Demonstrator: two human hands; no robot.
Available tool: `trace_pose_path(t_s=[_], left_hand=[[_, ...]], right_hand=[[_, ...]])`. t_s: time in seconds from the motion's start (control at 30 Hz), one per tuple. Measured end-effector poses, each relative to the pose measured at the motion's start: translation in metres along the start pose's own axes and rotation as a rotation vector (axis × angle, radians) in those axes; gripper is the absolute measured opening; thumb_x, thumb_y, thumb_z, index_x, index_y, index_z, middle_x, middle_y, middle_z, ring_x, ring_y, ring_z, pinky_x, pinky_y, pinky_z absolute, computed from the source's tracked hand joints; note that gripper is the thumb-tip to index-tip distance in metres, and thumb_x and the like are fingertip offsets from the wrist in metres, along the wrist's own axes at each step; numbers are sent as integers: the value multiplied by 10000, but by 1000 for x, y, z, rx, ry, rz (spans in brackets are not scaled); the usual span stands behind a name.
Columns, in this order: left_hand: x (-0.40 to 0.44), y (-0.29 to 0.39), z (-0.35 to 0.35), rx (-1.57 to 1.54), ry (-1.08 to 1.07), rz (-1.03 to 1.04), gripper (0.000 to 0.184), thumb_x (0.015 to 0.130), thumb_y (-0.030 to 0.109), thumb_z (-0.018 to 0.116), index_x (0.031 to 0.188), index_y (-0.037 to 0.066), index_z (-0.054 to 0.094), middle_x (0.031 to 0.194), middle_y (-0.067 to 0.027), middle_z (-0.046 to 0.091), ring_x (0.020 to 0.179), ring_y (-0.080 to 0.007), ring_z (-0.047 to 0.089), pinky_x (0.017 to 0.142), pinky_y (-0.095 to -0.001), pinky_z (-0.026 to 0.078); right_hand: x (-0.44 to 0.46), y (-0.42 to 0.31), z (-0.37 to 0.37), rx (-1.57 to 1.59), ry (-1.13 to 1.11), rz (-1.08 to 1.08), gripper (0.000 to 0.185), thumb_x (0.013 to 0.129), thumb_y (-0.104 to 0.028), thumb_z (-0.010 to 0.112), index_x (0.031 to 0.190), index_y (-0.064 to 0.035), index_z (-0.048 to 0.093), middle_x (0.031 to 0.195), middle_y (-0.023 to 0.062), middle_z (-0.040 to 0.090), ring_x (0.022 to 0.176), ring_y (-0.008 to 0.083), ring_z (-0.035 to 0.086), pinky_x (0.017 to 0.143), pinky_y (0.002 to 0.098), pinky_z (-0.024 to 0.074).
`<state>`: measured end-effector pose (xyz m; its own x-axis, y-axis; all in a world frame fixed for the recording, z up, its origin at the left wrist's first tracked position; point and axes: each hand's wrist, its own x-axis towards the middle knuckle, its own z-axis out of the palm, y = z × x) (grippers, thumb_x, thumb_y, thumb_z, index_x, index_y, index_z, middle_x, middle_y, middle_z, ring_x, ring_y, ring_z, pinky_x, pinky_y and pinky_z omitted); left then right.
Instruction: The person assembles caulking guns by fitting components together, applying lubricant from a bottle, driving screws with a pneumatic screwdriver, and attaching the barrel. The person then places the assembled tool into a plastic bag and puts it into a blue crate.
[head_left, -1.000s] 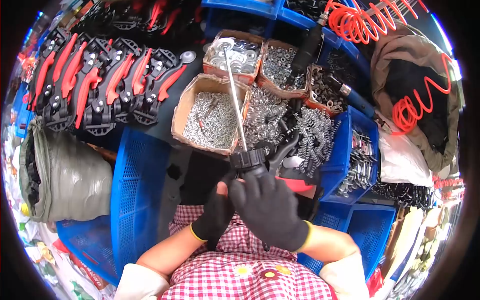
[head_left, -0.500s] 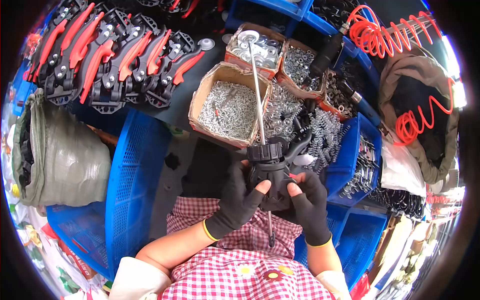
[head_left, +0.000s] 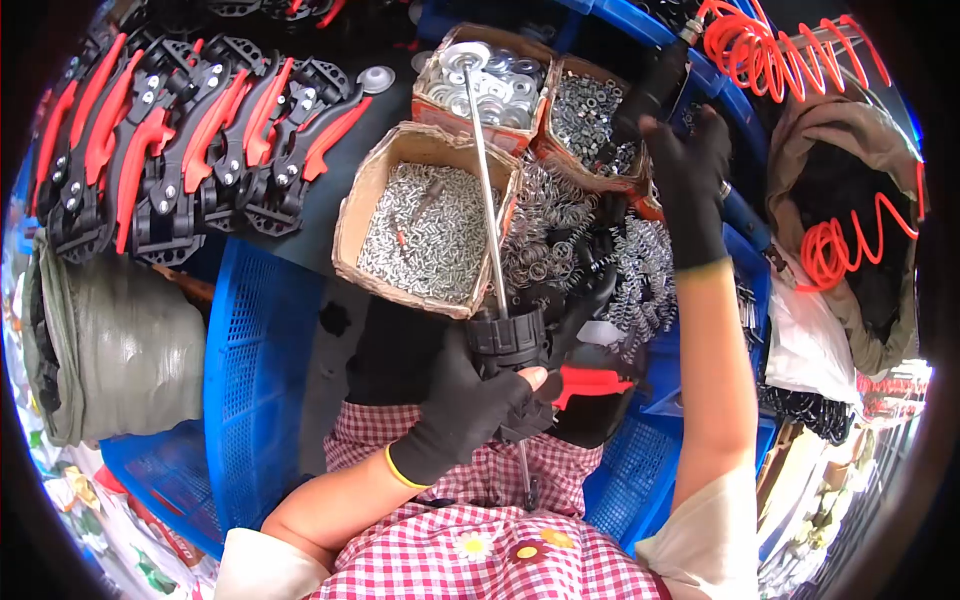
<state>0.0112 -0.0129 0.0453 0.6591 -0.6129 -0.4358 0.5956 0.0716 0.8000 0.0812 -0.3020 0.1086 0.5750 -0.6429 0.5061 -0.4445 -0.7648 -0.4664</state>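
My left hand (head_left: 470,400), in a black fingerless glove, is closed around a black plastic assembly (head_left: 508,340) with a ribbed round collar. A long metal rod (head_left: 486,185) runs through it, slanting up over the boxes, and its lower end hangs by the checked apron. A red lever (head_left: 592,384) sticks out to the right of the assembly. My right hand (head_left: 692,175), gloved alike, is raised at the upper right beside a black air screwdriver (head_left: 660,82). Its thumb and fingers are apart at the tool's handle; full contact is hard to make out.
Cardboard boxes hold small rivet-like pins (head_left: 425,235), washers (head_left: 510,95) and nuts (head_left: 585,105). Loose springs (head_left: 640,275) lie beside them. Black-and-red lever assemblies (head_left: 190,140) line the left. Red coiled hoses (head_left: 745,45), a blue-handled tool (head_left: 745,220) and blue crates (head_left: 255,350) surround the area.
My right hand has left the black assembly and moved up to the air screwdriver. My left hand keeps hold of the assembly, which now shows its red lever at the right.
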Motion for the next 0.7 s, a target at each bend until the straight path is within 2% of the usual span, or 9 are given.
trace_pose_path(t_s=[0.03, 0.1, 0.17, 0.23, 0.3, 0.4, 0.5, 0.57, 0.7], left_hand=[[2, -1, 1, 21, 8, 9, 567, 722, 51, 767, 1187, 2, 445, 1022, -62, 614, 910, -121, 606, 840, -304, 506], [3, -5, 0, 59, 30, 25, 554, 721, 58, 774, 1171, 3, 456, 1009, -57, 622, 907, -117, 607, 840, -303, 506], [3, -5, 2, 56, 36, 45, 559, 729, 81, 777, 1175, -2, 451, 1011, -53, 621, 911, -118, 606, 840, -301, 502], [2, -1, -1, 83, 11, 47, 530, 735, 117, 784, 1145, -3, 470, 996, -57, 628, 913, -116, 611, 827, -294, 502], [-3, 13, -12, 132, -36, 32, 472, 741, 167, 795, 1082, 0, 514, 963, -68, 643, 912, -111, 622, 801, -285, 505], [-19, 67, -40, 858, -88, -84, 313, 778, 213, 758, 964, 38, 576, 867, -72, 645, 813, -159, 646, 700, -320, 520], [4, 103, -49, 1455, -18, 740, 197, 789, 218, 712, 868, 79, 596, 772, -70, 609, 714, -250, 624, 601, -399, 505], [45, 106, -49, 1422, -74, 861, 190, 736, 77, 670, 917, 57, 619, 828, -128, 620, 777, -320, 607, 665, -428, 486], [101, 104, -51, 1581, -435, 403, 240, 765, 131, 627, 985, 37, 635, 931, -175, 638, 907, -371, 615, 792, -450, 499]], right_hand=[[23, -10, 12, -138, -52, 206, 585, 687, -277, 818, 1082, 56, 544, 1008, 104, 592, 911, 158, 572, 737, 289, 475], [48, 15, 60, 273, -204, 452, 647, 611, -328, 848, 1032, 72, 565, 988, 157, 641, 894, 231, 622, 742, 357, 496], [45, 9, 91, 138, 207, 255, 587, 612, -308, 847, 993, 52, 582, 882, 148, 654, 808, 245, 636, 699, 382, 500], [43, 7, 99, 130, 326, 193, 543, 618, -294, 841, 968, 37, 591, 818, 142, 663, 740, 253, 643, 665, 399, 503], [50, 13, 87, 256, 150, 264, 513, 629, -288, 831, 957, 27, 593, 795, 137, 666, 691, 257, 641, 640, 410, 505], [51, 13, 65, 60, 379, -60, 362, 672, -182, 805, 926, -12, 610, 834, 107, 657, 703, 205, 640, 627, 361, 506], [50, 10, 33, 905, 295, -281, 200, 730, -81, 734, 897, -36, 634, 879, 81, 655, 766, 214, 645, 697, 378, 525], [9, -27, -11, 1067, 188, -239, 212, 743, -67, 703, 935, -14, 630, 896, 99, 646, 793, 226, 641, 757, 391, 530], [-56, -70, -97, 1339, 81, -189, 519, 662, -124, 669, 1138, 48, 556, 1093, 192, 543, 976, 267, 549, 900, 411, 454]])
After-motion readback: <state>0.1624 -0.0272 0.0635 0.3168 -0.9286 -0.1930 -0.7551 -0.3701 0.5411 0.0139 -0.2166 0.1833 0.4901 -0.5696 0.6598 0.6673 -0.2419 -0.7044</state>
